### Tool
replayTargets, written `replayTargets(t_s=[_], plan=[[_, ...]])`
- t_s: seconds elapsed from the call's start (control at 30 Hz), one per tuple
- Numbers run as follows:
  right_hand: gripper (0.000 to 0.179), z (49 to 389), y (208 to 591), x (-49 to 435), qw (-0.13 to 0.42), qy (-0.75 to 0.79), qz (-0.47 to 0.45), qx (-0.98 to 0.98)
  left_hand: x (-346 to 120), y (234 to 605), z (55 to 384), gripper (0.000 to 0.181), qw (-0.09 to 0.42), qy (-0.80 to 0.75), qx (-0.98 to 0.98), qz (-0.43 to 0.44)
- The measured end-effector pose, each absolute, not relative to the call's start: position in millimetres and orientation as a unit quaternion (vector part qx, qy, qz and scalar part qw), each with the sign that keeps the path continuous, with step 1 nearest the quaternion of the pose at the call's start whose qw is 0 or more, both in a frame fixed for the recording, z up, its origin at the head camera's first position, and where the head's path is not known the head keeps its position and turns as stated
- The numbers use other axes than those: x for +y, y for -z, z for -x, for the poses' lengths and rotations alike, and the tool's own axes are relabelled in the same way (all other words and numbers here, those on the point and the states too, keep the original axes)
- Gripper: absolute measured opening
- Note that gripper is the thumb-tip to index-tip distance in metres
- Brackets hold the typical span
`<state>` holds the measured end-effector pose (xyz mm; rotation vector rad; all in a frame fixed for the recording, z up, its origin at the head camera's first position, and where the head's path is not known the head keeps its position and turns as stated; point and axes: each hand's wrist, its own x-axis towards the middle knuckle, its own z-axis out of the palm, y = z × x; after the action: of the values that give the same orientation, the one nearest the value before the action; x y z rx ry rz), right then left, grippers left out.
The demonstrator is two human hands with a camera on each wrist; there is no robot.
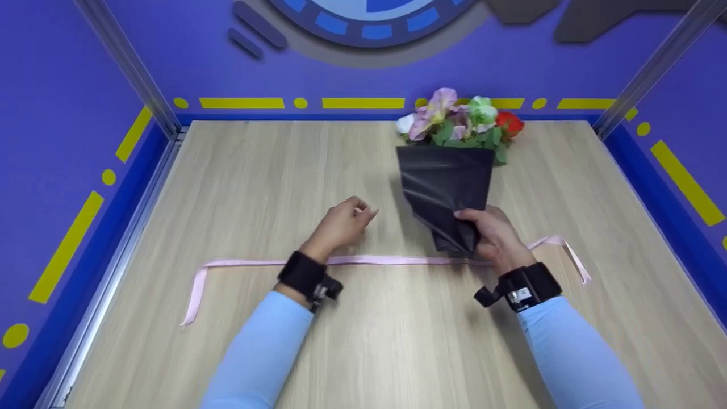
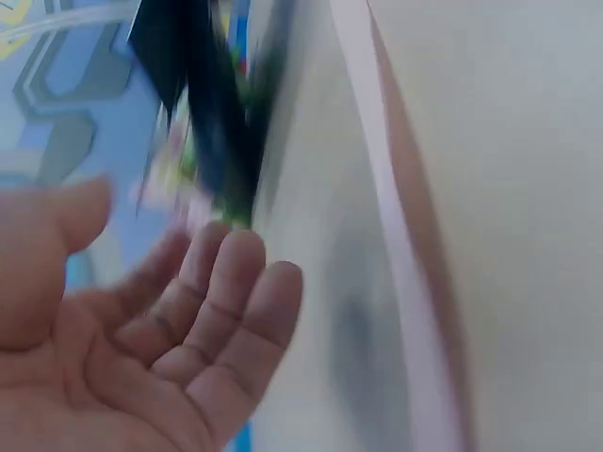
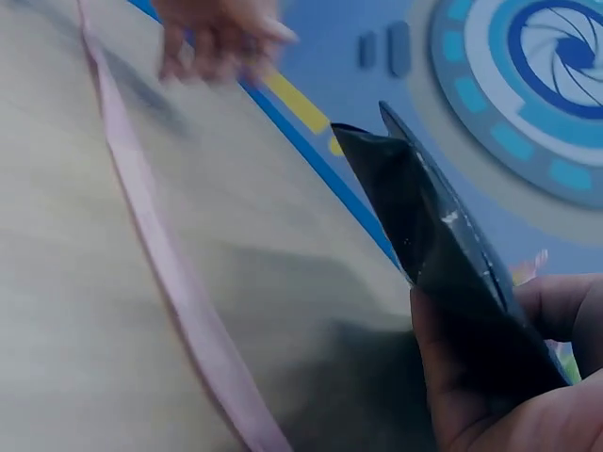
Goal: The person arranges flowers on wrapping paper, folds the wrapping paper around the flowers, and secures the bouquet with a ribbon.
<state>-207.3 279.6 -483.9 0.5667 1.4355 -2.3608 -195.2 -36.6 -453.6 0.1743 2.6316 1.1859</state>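
Note:
My right hand (image 1: 500, 236) grips the lower end of a bouquet wrapped in black paper (image 1: 448, 182), its thumb across the front. Artificial flowers (image 1: 457, 122) in pink, white, pale green and red stick out of the wrap's far end. In the right wrist view the folded black wrap (image 3: 443, 235) lies between thumb and fingers. My left hand (image 1: 343, 221) hovers left of the bouquet, holding nothing; in the left wrist view its fingers (image 2: 236, 282) are loosely bent. A long pink ribbon (image 1: 392, 260) stretches across the table, passing under both wrists.
The wooden table (image 1: 272, 170) has blue panels (image 1: 238, 79) with yellow dashes at its back and sides. Metal posts (image 1: 136, 74) stand at the back corners. The ribbon's ends bend toward the near side at left and right.

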Motion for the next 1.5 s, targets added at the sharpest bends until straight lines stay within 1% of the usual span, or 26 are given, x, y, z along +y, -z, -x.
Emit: replayTargets(t_s=[0.17, 0.23, 0.3, 0.4, 0.53, 0.63, 0.7, 0.8, 0.9, 1.0, 1.07, 1.13, 1.23, 1.37, 1.5], plan=[[0.032, 200, 488, 252, 0.164, 0.811, -0.18, 0.532, 5, 462, 209, 0.07, 0.149, -0.464, 0.873, 0.015], [0.03, 198, 489, 244, 0.172, 0.81, -0.174, 0.533, 15, 465, 211, 0.076, 0.144, -0.484, 0.863, 0.036], [0.028, 196, 491, 238, 0.178, 0.816, -0.173, 0.523, 22, 467, 212, 0.077, 0.127, -0.512, 0.848, 0.057], [0.028, 194, 492, 232, 0.176, 0.829, -0.178, 0.5, 26, 471, 211, 0.074, 0.121, -0.608, 0.78, 0.092], [0.033, 190, 491, 223, 0.141, 0.838, -0.186, 0.494, 25, 474, 211, 0.069, 0.147, -0.728, 0.654, 0.146], [0.036, 186, 488, 213, 0.106, 0.831, -0.171, 0.518, 23, 473, 209, 0.069, 0.159, -0.753, 0.614, 0.174], [0.035, 182, 485, 206, 0.088, 0.828, -0.155, 0.532, 24, 471, 208, 0.066, 0.149, -0.758, 0.608, 0.182], [0.034, 178, 480, 196, 0.058, 0.823, -0.135, 0.548, 26, 469, 206, 0.056, 0.114, -0.743, 0.632, 0.188], [0.035, 174, 474, 187, 0.043, 0.827, -0.124, 0.546, 29, 468, 204, 0.044, 0.05, -0.726, 0.655, 0.201], [0.034, 172, 469, 181, 0.046, 0.842, -0.123, 0.524, 30, 466, 203, 0.038, -0.012, -0.722, 0.657, 0.218], [0.033, 171, 468, 179, 0.052, 0.855, -0.122, 0.501, 31, 465, 203, 0.038, -0.028, -0.734, 0.641, 0.223], [0.032, 171, 467, 178, 0.059, 0.867, -0.117, 0.481, 31, 464, 203, 0.041, -0.024, -0.749, 0.624, 0.221], [0.031, 168, 469, 176, 0.064, 0.872, -0.106, 0.473, 28, 466, 204, 0.044, -0.003, -0.757, 0.62, 0.207], [0.031, 162, 472, 175, 0.065, 0.865, -0.103, 0.486, 20, 469, 207, 0.04, 0.007, -0.745, 0.639, 0.192], [0.032, 156, 472, 173, 0.068, 0.867, -0.1, 0.484, 15, 470, 206, 0.033, 0.033, -0.748, 0.631, 0.202]])
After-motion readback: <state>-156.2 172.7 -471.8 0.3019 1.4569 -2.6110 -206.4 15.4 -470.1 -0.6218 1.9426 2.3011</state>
